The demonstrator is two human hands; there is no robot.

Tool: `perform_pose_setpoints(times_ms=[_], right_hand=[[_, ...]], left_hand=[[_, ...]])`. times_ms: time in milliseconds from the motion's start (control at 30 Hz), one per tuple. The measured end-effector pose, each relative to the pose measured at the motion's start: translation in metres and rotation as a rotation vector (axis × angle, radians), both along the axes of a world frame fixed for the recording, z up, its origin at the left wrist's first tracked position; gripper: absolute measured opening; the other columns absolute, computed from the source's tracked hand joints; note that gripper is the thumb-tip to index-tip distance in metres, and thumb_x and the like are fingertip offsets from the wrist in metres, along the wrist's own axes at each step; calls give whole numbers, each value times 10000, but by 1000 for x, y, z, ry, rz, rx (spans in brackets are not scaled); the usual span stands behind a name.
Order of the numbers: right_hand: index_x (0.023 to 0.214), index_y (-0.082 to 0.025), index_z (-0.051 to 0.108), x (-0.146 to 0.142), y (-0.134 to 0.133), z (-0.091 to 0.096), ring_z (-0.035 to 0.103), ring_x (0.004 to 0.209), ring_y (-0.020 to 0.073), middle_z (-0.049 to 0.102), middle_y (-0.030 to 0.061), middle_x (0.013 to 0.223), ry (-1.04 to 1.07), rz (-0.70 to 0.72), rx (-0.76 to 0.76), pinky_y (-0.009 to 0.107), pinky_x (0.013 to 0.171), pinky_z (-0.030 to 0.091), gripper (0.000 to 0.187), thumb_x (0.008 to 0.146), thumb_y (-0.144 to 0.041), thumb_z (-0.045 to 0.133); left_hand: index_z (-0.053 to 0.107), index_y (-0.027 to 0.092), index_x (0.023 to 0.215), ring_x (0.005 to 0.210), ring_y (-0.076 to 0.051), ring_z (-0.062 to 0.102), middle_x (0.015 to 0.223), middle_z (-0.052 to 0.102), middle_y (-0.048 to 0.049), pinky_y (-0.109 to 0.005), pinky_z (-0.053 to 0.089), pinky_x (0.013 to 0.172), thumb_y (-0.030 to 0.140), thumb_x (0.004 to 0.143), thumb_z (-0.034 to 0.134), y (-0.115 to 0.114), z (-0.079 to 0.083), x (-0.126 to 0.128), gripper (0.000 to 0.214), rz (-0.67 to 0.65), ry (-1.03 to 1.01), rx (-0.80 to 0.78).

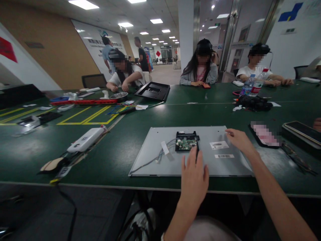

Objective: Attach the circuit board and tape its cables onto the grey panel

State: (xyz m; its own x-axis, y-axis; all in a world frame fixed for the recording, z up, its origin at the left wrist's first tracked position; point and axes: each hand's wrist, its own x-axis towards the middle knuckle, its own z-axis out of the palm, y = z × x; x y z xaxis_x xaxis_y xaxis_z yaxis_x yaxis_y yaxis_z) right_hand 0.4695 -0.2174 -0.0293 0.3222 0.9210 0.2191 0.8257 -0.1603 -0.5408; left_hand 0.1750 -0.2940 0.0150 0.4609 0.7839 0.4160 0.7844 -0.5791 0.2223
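A grey metal display panel [150, 150] lies flat on the green table in front of me, back side up. A small green circuit board [186, 142] in a black frame sits near its middle, with white and grey wires [160, 155] running off to the left. My left hand [194, 177] rests flat on the panel's near edge just below the board, fingers stretched out. My right hand [240, 140] lies on the panel's right part beside two white labels [219, 145], fingers extended and holding nothing.
A white device [85, 140] lies at the left; a phone [302, 130] and dark items at the right. Three other people sit across the table. A black frame [154, 91], water bottles [252, 85], a metal bowl [119, 96] and yellow tape lines lie further off.
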Motion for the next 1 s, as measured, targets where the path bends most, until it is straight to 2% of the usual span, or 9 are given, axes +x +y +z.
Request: perform_pose_setpoints(times_ms=[167, 233, 367, 567, 800, 1000], right_hand=[[1093, -212, 679, -10, 0, 2, 675, 946, 243, 722, 86, 1022, -50, 5, 13, 342, 848, 500, 324, 855, -272, 467], [1090, -210, 680, -13, 0, 4, 673, 965, 243, 721, 89, 1036, -75, 7, 3, 342, 865, 494, 326, 861, -273, 456], [1095, -203, 676, -16, 0, 4, 667, 988, 250, 716, 93, 1058, -68, 42, -15, 356, 879, 492, 334, 871, -280, 441], [1077, -208, 687, -21, 4, 1, 649, 1032, 236, 703, 77, 1097, -6, 122, 48, 367, 935, 476, 322, 858, -268, 459], [1157, -178, 642, -34, 5, 1, 638, 1035, 248, 661, 114, 1159, 30, 285, 74, 414, 936, 487, 356, 873, -292, 460], [1219, -204, 590, -37, 5, -2, 580, 1138, 245, 604, 102, 1245, 22, 348, 62, 433, 966, 478, 363, 890, -299, 470]], left_hand=[[401, 191, 1390, 1396, -222, 266, 1503, 332, -77, -445, 299, 1130, 359, 944, 371, -30, -13, 46, 477, -308, 71, -42], [403, 185, 1395, 1391, -236, 273, 1510, 318, -86, -447, 314, 1120, 420, 942, 365, -34, -23, 60, 511, -333, 75, -54], [411, 148, 1394, 1375, -269, 298, 1491, 342, -126, -470, 309, 1116, 507, 925, 358, -31, -38, 72, 593, -265, 71, -88], [393, 134, 1408, 1375, -251, 302, 1478, 373, -112, -469, 309, 1114, 526, 929, 331, -22, -39, 62, 622, -256, 67, -90], [423, 146, 1386, 1350, -240, 351, 1445, 427, -99, -472, 308, 1106, 480, 944, 336, -9, -34, 43, 561, -209, 50, -110], [412, 159, 1390, 1343, -245, 361, 1424, 454, -102, -510, 286, 1104, 430, 948, 347, 1, -32, 30, 522, -160, 27, -131]])
